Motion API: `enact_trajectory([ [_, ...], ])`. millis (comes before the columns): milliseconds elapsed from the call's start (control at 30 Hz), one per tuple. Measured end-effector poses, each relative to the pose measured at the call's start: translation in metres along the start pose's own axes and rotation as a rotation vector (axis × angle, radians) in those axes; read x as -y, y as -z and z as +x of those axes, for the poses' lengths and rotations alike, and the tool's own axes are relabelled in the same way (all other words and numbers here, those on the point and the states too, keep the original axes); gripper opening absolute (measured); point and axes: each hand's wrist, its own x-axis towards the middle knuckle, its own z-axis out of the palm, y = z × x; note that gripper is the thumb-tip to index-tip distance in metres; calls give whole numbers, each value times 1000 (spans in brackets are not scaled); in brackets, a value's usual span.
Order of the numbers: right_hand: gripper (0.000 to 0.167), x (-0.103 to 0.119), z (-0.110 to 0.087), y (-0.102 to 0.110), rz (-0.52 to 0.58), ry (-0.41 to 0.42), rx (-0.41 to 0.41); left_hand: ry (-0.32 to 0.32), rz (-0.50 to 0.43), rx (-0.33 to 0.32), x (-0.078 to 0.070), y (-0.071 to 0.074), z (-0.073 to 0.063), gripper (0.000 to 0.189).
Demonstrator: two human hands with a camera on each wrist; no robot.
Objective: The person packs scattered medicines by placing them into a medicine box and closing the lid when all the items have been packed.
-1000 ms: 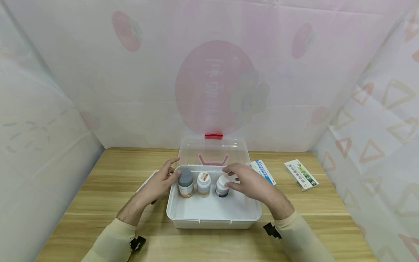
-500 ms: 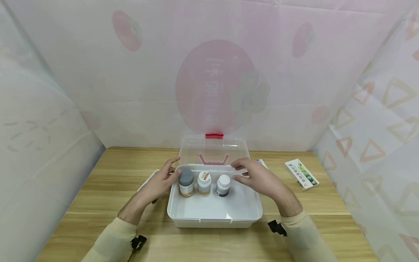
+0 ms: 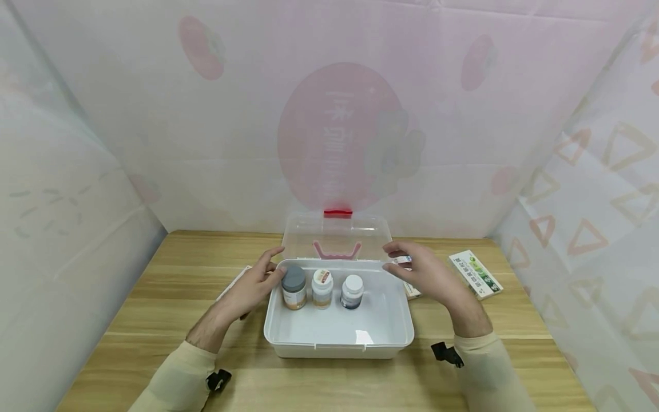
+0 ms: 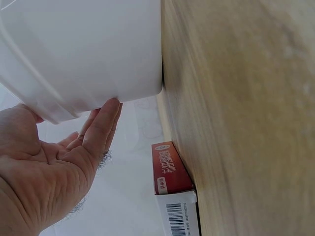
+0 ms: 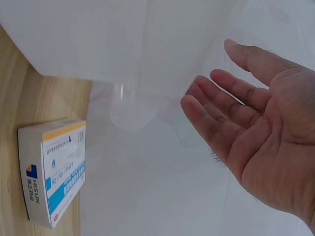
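A white plastic storage box (image 3: 340, 350) stands on the table, its clear lid (image 3: 304, 236) swung back. Three pill bottles stand upright in a row inside: a grey-capped bottle (image 3: 294, 286), a white bottle with a sticker on its cap (image 3: 322, 290), and a white-capped bottle with a dark base (image 3: 352, 293). My left hand (image 3: 253, 290) holds the box's left side, thumb at the rim and fingers against the outer wall (image 4: 93, 54). My right hand (image 3: 429, 273) hovers beside the back right corner, fingers spread and holding nothing; the right wrist view shows its palm.
Right of the storage box lies a white-and-blue medicine box (image 5: 59, 172), partly covered by my right hand in the head view. Farther right is a green-and-white medicine box (image 3: 476, 274). A red-and-white medicine box (image 4: 171, 169) lies on the left. Fabric walls enclose the wooden table (image 3: 170, 286).
My right hand has let go of the white-capped bottle and moved right, out past the storage box's rim. The bottle stays upright inside. My left hand has stayed in place.
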Motion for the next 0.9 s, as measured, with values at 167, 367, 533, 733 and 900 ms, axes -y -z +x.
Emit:
enact_trajectory([
  [167,46,-11,-2,8,27,-9,-42,-4,3,1,0,-1,0,68],
  [367,44,-24,-3,12,57,-36,-51,-1,5,-1,0,0,0,68],
  [533,45,-36,-3,13,34,-74,-60,-1,5,-2,0,0,-1,68],
  [733,49,-51,-3,12,9,-110,-49,4,16,-1,0,0,-1,68],
  [900,49,-62,-2,9,8,-117,-39,2,19,-3,0,0,-1,68],
])
